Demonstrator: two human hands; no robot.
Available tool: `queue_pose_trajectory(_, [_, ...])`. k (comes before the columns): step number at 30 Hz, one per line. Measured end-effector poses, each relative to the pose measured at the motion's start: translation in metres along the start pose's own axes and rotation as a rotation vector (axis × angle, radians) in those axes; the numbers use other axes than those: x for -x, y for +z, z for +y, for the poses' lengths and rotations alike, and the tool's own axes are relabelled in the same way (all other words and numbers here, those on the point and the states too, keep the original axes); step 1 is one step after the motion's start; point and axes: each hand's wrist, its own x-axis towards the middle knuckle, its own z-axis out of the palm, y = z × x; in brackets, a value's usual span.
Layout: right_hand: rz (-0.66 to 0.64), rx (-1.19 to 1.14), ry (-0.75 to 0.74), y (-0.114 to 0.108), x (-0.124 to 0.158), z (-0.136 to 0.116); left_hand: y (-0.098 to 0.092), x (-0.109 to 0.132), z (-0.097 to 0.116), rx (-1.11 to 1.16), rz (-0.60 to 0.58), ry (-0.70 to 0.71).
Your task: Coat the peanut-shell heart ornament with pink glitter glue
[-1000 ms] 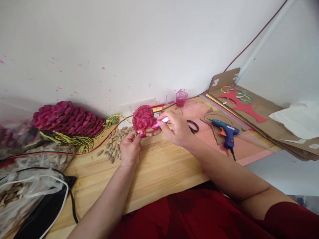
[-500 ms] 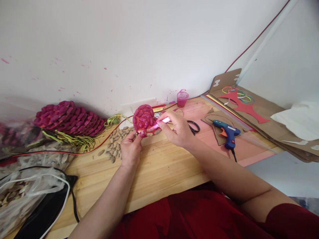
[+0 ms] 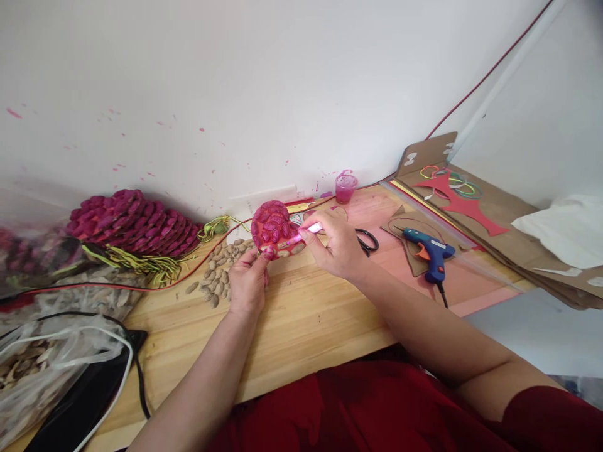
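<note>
My left hand (image 3: 247, 282) pinches the lower edge of a round disc (image 3: 272, 227) covered with shells, most of them painted magenta and a few at the bottom still tan. It holds the disc tilted up over the wooden table (image 3: 301, 320). My right hand (image 3: 335, 246) is closed on a thin pink-handled brush (image 3: 306, 233), whose tip touches the disc's lower right part. Loose tan shells (image 3: 217, 270) lie on the table just left of my left hand.
A stack of magenta shell discs (image 3: 134, 225) with yellow-green cords sits at the left by the wall. A small cup of pink paint (image 3: 345, 187), scissors (image 3: 366, 240), a blue glue gun (image 3: 429, 252) and cardboard pieces (image 3: 471, 201) lie to the right. Plastic bags (image 3: 42, 364) lie at the near left.
The brush tip has shifted slightly along the lower right of the disc. Both hands stay almost in place.
</note>
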Motion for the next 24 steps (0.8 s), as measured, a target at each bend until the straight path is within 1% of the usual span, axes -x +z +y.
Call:
queue_pose_trajectory(2, [0.019,-0.019,-0.001,-0.0003,0.0000,-0.0001,0.0001,0.0001,-0.0001,-0.009,-0.003,0.004])
queue_pose_trajectory(5, [-0.028,-0.070,-0.005,-0.0002,0.0003,-0.0008,0.0000,0.0001,-0.0010,-0.032,-0.009,0.022])
queue_pose_trajectory(7, [-0.053,-0.041,-0.019,-0.0002,0.0005,-0.0014,-0.0002,0.0000,-0.0017,-0.040,-0.007,0.032])
queue_pose_trajectory(9, [-0.034,0.000,-0.032,-0.0006,0.0004,-0.0021,-0.0005,-0.0001,-0.0023,-0.047,-0.002,0.034])
queue_pose_trajectory(12, [-0.013,-0.034,-0.032,-0.0010,0.0001,-0.0035,-0.0010,0.0001,-0.0025,-0.055,-0.004,0.026])
queue_pose_trajectory(14, [-0.041,-0.060,-0.029,-0.0005,0.0003,-0.0043,-0.0012,0.0005,-0.0022,-0.059,-0.011,0.022])
queue_pose_trajectory(16, [-0.064,-0.037,-0.033,0.0000,0.0009,-0.0044,-0.0013,0.0008,-0.0019,-0.065,-0.015,0.020])
queue_pose_trajectory(19, [-0.031,0.010,-0.046,-0.0002,0.0013,-0.0036,-0.0013,0.0008,-0.0016,-0.069,-0.003,0.012])
queue_pose_trajectory(21, [-0.012,-0.014,-0.039,-0.0006,0.0011,-0.0031,-0.0015,0.0007,-0.0017,-0.073,0.002,0.009])
queue_pose_trajectory(24, [-0.062,-0.043,-0.013,0.0001,0.0011,-0.0025,-0.0022,0.0007,-0.0026,-0.083,-0.010,0.005])
